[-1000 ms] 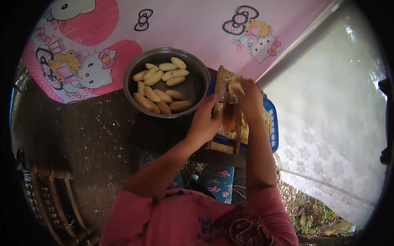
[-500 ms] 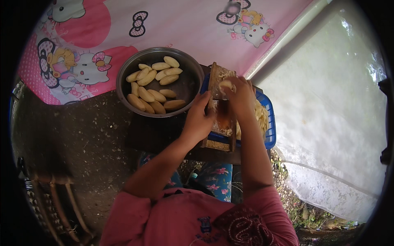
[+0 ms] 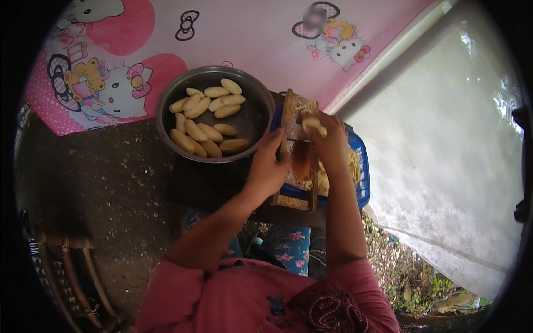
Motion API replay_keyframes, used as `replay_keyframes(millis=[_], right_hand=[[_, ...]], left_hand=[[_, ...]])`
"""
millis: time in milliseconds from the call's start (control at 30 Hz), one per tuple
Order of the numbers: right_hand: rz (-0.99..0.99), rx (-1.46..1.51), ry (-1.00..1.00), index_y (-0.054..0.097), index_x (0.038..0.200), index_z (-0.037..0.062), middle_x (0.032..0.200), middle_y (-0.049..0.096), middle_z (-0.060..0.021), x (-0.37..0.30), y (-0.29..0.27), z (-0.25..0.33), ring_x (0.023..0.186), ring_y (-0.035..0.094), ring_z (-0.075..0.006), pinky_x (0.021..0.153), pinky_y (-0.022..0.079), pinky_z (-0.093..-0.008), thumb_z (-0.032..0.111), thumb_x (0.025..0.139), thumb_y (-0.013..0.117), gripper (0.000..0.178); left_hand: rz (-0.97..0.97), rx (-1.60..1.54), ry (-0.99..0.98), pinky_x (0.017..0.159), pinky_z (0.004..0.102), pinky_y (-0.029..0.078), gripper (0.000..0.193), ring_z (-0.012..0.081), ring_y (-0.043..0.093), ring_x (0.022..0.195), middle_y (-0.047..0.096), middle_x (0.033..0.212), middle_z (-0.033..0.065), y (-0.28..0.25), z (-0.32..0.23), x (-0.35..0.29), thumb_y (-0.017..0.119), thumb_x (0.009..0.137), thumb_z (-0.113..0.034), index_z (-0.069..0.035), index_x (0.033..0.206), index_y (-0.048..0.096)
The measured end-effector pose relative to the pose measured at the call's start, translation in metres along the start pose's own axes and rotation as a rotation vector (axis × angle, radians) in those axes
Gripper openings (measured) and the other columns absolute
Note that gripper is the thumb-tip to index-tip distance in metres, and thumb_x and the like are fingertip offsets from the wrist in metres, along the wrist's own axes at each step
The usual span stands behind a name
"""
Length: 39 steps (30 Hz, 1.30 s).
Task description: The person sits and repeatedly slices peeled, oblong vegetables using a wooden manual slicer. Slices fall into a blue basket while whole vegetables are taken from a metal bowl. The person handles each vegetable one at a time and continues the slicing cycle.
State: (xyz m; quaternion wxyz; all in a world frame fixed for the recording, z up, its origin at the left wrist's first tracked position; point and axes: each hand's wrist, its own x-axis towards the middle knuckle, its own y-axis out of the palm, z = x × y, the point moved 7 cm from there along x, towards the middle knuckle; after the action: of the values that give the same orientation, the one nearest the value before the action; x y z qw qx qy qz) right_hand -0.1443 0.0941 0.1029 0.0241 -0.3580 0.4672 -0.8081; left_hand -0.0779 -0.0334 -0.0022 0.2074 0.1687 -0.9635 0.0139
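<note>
A wooden slicer (image 3: 294, 202) with a metal plate lies across a blue plastic basket (image 3: 364, 183). My left hand (image 3: 267, 169) is closed around the slicer's left rail, thumb up along the frame. Over the plate, my right hand (image 3: 332, 143) grips a pale peeled banana (image 3: 315, 126), partly hidden by the fingers. Whether the banana touches the plate I cannot tell. Pale shreds cling to the slicer, and thin banana slices (image 3: 353, 165) lie in the basket. Left of the slicer stands a round metal basin (image 3: 166, 139) holding several peeled bananas (image 3: 195, 130).
Basin and basket rest on a low dark table (image 3: 189, 180). Behind hangs a pink cartoon-print sheet (image 3: 244, 33); a whitish sheet (image 3: 438, 144) spreads along the right. A slatted wooden piece (image 3: 72, 272) is at the lower left, on dark ground.
My right hand has come slightly nearer along the slicer, and more of the banana shows between its fingers. The left hand keeps its hold on the rail. The view has shifted a little.
</note>
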Motion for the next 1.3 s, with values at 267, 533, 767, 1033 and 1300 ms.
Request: replay_keyframes(millis=[267,533,767,1033,1300], right_hand=[[0.162,-0.035,0.074,0.070,0.110,0.0122,0.105,0.063,-0.0107,-0.055,-0.009,0.021,0.107,0.056,-0.0327,0.092,0.044,-0.0429,0.018,0.077,0.074,0.034],[0.037,-0.103,-0.049,0.072,0.110,0.0143,0.106,0.065,-0.0114,-0.005,-0.005,0.004,0.107,0.058,-0.0324,0.095,0.044,-0.0415,0.019,0.078,0.074,0.033],[0.130,0.019,0.040,0.071,0.109,0.0106,0.103,0.066,-0.0106,-0.045,-0.012,0.009,0.103,0.061,-0.0303,0.092,0.047,-0.0393,0.015,0.071,0.081,0.039],[0.087,0.102,0.069,0.072,0.109,0.0147,0.114,0.062,-0.0094,-0.011,-0.001,-0.020,0.113,0.056,-0.0309,0.096,0.042,-0.0419,0.022,0.075,0.078,0.036],[0.116,0.119,0.038,0.071,0.112,0.0114,0.121,0.059,-0.0128,-0.027,0.004,-0.022,0.117,0.055,-0.0304,0.099,0.044,-0.0392,0.015,0.075,0.078,0.039]], left_hand=[[-0.042,0.069,0.023,0.104,0.0286,0.037,0.054,0.0249,0.048,0.129,0.050,0.136,0.0186,0.001,0.002,-0.004,0.054,0.087,0.003,0.004,0.140,0.044],[0.008,-0.031,-0.052,0.098,0.0274,0.041,0.054,0.0219,0.051,0.121,0.051,0.133,0.0158,0.003,0.004,-0.002,0.052,0.087,0.004,0.004,0.140,0.043],[-0.014,0.055,0.026,0.103,0.0287,0.038,0.055,0.0237,0.050,0.125,0.051,0.136,0.0164,0.002,0.003,-0.004,0.054,0.086,0.003,0.004,0.140,0.043],[0.033,-0.077,-0.035,0.102,0.0330,0.040,0.054,0.0311,0.050,0.126,0.050,0.133,0.0208,-0.002,-0.009,-0.001,0.056,0.086,0.002,0.005,0.138,0.044],[0.059,-0.068,-0.143,0.107,0.0304,0.035,0.055,0.0233,0.045,0.132,0.048,0.143,0.0197,0.000,0.000,-0.004,0.055,0.088,0.002,0.001,0.142,0.044]])
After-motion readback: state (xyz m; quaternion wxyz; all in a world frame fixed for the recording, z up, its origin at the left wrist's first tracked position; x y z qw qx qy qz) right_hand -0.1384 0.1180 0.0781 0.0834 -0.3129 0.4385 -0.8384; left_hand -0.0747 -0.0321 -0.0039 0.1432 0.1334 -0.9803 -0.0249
